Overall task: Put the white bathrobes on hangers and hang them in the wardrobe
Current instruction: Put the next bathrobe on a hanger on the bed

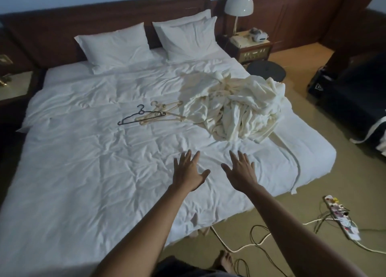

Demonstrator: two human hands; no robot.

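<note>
Room: dark wood panelling (302, 23) runs along the far wall, tan carpet (325, 197) underfoot.
Bed: a wide bed (83, 151) under a rumpled white duvet fills most of the view, dark wooden headboard (62, 26) behind it, three white pillows (117, 46) propped against it.
Right side: a nightstand (250, 46) with a white dome lamp (238, 5), a round dark stool (266, 69) in front, dark luggage (351, 101) further right.
Floor: a power strip (342, 220) and loose cables (240, 247) trail near the foot of the bed.
Bathrobes: the white bathrobes (240, 107) lie in one crumpled heap on the right half of the duvet — beyond both hands, well clear of the fingertips.
Hangers: a black hanger (140, 118) and several cream hangers (163, 113) sit tangled just left of the heap, touching its edge.
Left hand: left hand (188, 172) stretched out over the duvet, fingers spread and straight, holding nothing.
Right hand: right hand (240, 170) alongside it, also splayed wide and empty — the heap lies ahead of it, slightly right.
</note>
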